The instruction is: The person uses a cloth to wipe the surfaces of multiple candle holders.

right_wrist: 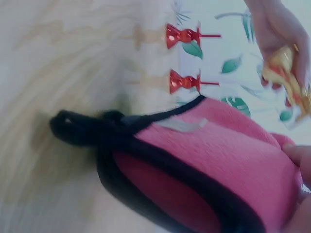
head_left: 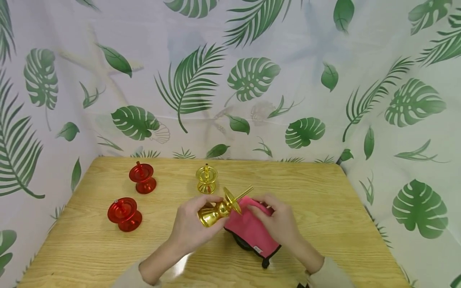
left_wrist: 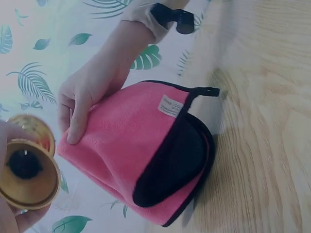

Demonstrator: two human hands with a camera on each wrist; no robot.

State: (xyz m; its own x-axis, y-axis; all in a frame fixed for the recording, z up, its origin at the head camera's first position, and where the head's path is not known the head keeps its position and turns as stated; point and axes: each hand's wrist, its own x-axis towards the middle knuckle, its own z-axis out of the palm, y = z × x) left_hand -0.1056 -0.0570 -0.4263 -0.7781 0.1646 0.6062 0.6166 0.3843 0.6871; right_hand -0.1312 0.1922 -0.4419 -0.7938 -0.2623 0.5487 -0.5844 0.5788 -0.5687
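A gold candle holder (head_left: 212, 215) with a thin spike lies tilted in my left hand (head_left: 192, 224), gripped between thumb and fingers. Its hollow base (left_wrist: 29, 177) faces the left wrist camera. Just to the right, my right hand (head_left: 277, 220) pinches a pink cloth (head_left: 252, 232) with black edging, a white label and a hanging loop. The folded cloth (left_wrist: 126, 131) droops from the fingers, close beside the candle holder. I cannot tell whether cloth and holder touch.
A second gold candle holder (head_left: 207, 180) stands upright toward the back of the wooden table (head_left: 288, 180). Two red candle holders, one farther back (head_left: 144, 180) and one nearer (head_left: 125, 215), stand at the left. A leaf-patterned curtain (head_left: 252, 132) encloses the table's back and sides.
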